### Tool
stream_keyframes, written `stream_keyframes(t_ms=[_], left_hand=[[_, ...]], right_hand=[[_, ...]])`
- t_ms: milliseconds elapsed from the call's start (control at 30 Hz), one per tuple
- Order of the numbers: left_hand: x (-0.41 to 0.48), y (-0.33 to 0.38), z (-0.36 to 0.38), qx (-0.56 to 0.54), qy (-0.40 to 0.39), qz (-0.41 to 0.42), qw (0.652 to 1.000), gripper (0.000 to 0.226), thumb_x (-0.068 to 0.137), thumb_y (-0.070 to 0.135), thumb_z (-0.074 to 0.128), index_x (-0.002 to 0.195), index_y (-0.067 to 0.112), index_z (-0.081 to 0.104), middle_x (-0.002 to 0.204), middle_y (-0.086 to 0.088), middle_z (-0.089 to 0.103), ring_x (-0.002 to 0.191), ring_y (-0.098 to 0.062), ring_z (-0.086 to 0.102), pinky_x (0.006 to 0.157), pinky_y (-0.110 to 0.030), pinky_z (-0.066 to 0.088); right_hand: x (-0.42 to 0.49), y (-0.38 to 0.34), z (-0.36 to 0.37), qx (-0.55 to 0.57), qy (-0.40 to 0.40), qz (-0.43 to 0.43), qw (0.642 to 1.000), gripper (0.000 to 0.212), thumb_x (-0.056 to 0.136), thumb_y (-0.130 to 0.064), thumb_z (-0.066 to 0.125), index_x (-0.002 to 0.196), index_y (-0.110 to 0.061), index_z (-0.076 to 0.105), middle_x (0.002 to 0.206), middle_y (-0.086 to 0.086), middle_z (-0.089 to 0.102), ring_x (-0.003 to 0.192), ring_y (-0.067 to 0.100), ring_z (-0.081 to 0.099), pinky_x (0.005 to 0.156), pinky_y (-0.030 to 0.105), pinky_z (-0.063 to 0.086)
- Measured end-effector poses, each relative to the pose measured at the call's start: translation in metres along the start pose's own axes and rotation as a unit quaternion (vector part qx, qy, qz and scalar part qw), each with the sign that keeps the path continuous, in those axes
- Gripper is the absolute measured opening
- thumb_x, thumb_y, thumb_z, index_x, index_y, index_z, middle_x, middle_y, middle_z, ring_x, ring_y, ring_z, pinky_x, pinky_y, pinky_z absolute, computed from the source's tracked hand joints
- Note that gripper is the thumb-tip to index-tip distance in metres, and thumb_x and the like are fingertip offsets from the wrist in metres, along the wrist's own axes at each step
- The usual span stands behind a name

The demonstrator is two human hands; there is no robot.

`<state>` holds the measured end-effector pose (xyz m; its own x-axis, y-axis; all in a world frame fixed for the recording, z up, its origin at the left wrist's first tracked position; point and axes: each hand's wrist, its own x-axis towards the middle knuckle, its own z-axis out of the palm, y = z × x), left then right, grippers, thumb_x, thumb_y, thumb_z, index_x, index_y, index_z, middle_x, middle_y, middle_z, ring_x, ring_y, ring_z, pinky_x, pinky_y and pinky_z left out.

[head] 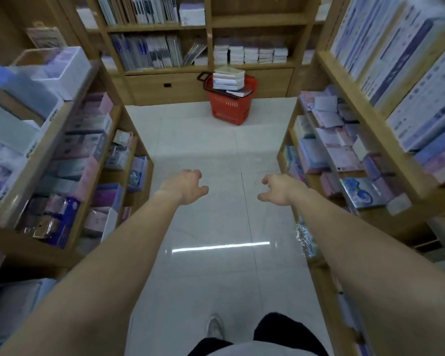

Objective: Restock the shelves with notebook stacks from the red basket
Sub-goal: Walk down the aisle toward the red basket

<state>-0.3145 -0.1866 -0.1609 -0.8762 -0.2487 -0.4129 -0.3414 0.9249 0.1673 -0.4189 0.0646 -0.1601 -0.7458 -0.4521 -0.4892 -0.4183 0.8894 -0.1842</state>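
Both arms stretch forward empty: the left hand (188, 187) and right hand (278, 190) have their fingers (194, 173) loosely curled, gripping nothing. The red basket (229, 110) stands on the tiled floor (203, 150) well beyond the fingertips, straight ahead and between the two hands, neither plainly nearer. The notebook stack (228, 78) lies flat, piled above its rim, page edges facing the fingers, its long axis seemingly running left to right across the reach
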Motion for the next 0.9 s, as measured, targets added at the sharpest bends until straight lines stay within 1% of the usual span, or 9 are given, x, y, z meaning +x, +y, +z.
stream_keyframes(t_ms=[167, 267, 400, 467, 600, 733, 900], left_hand=[[0.098, 0.000, -0.030, 0.015, -0.023, 0.009, 1.000, 0.062, 0.098, 0.053, 0.048, 0.146, 0.015, 0.042, 0.142, -0.012, 0.053, 0.124, -0.032, 0.054, 0.100, -0.043, 0.047], [0.168, 0.009, -0.046, 0.028, -0.026, 0.004, 0.999, 0.062, 0.097, 0.053, 0.048, 0.147, 0.016, 0.042, 0.143, -0.011, 0.053, 0.125, -0.032, 0.054, 0.101, -0.044, 0.046], [0.253, 0.027, -0.070, 0.010, -0.030, -0.012, 0.999, 0.062, 0.097, 0.054, 0.049, 0.146, 0.016, 0.043, 0.142, -0.010, 0.054, 0.123, -0.030, 0.055, 0.101, -0.044, 0.047], [0.290, 0.038, -0.088, 0.003, -0.039, -0.016, 0.999, 0.062, 0.096, 0.054, 0.050, 0.145, 0.016, 0.044, 0.142, -0.010, 0.054, 0.123, -0.030, 0.055, 0.101, -0.043, 0.047], [0.366, 0.049, -0.122, -0.022, -0.020, -0.020, 0.999, 0.062, 0.094, 0.056, 0.053, 0.142, 0.017, 0.048, 0.138, -0.009, 0.057, 0.121, -0.028, 0.056, 0.100, -0.043, 0.048], [0.435, 0.048, -0.147, -0.025, -0.027, -0.029, 0.999, 0.062, 0.093, 0.056, 0.053, 0.142, 0.019, 0.047, 0.138, -0.007, 0.056, 0.122, -0.027, 0.056, 0.100, -0.043, 0.047], [0.539, 0.030, -0.185, -0.025, -0.011, -0.028, 0.999, 0.060, 0.093, 0.054, 0.052, 0.143, 0.021, 0.047, 0.139, -0.005, 0.056, 0.123, -0.025, 0.055, 0.100, -0.043, 0.047]], right_hand=[[0.086, 0.009, -0.041, 0.010, -0.006, -0.005, 1.000, 0.067, 0.093, -0.051, 0.061, 0.149, -0.019, 0.044, 0.145, 0.010, 0.053, 0.127, 0.030, 0.054, 0.103, 0.044, 0.047], [0.151, 0.028, -0.067, 0.012, -0.009, -0.004, 1.000, 0.067, 0.094, -0.050, 0.060, 0.151, -0.019, 0.043, 0.146, 0.010, 0.052, 0.129, 0.030, 0.053, 0.102, 0.041, 0.047], [0.234, 0.062, -0.111, 0.017, -0.009, -0.011, 1.000, 0.066, 0.095, -0.049, 0.060, 0.150, -0.016, 0.044, 0.148, 0.010, 0.051, 0.131, 0.030, 0.052, 0.104, 0.042, 0.046], [0.269, 0.079, -0.137, 0.012, -0.026, -0.009, 1.000, 0.067, 0.094, -0.051, 0.060, 0.150, -0.017, 0.044, 0.150, 0.009, 0.050, 0.132, 0.029, 0.050, 0.105, 0.042, 0.045], [0.347, 0.105, -0.192, 0.001, -0.018, -0.015, 1.000, 0.067, 0.092, -0.053, 0.061, 0.147, -0.019, 0.047, 0.148, 0.009, 0.051, 0.130, 0.029, 0.052, 0.102, 0.039, 0.047], [0.422, 0.112, -0.230, -0.001, -0.022, -0.010, 1.000, 0.068, 0.089, -0.055, 0.061, 0.147, -0.021, 0.048, 0.149, 0.007, 0.051, 0.131, 0.028, 0.052, 0.104, 0.042, 0.046], [0.524, 0.105, -0.272, -0.008, -0.025, 0.000, 1.000, 0.069, 0.090, -0.054, 0.062, 0.149, -0.022, 0.045, 0.150, 0.006, 0.050, 0.132, 0.027, 0.051, 0.105, 0.042, 0.046]])
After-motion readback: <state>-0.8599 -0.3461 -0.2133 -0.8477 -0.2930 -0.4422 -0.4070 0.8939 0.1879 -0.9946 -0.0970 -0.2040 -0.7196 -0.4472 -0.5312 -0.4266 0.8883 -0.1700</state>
